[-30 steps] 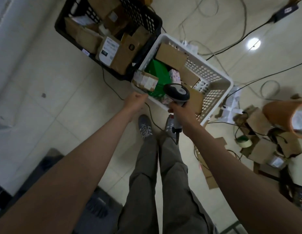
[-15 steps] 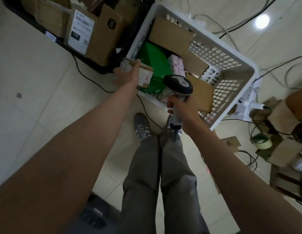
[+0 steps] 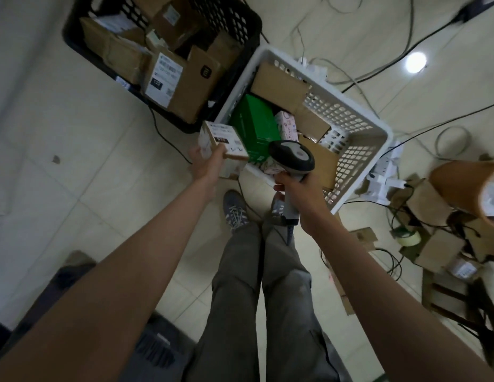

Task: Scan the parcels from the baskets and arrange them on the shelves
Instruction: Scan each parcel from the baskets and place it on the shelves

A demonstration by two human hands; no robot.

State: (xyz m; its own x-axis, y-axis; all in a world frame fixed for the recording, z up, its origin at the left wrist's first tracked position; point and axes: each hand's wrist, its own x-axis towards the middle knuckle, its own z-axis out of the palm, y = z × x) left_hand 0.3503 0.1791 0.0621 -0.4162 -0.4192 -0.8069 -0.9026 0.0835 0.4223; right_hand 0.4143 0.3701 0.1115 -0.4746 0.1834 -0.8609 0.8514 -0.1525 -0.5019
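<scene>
Fingers of our left hand [image 3: 205, 164] pinch a small labelled parcel [image 3: 225, 146] just outside the white basket's [image 3: 358, 150] near-left rim, over bare tile. Our right hand [image 3: 301, 191] wraps the barcode scanner [image 3: 291, 158], apparently aimed at the parcel.

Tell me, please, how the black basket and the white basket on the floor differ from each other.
The black basket is piled above its rim with brown cardboard parcels, while the white basket is partly filled, its lattice walls bare inside. The black basket holds only brown boxes; the white basket also has a green box and a pink patterned one. Both are perforated plastic, standing side by side.
</scene>
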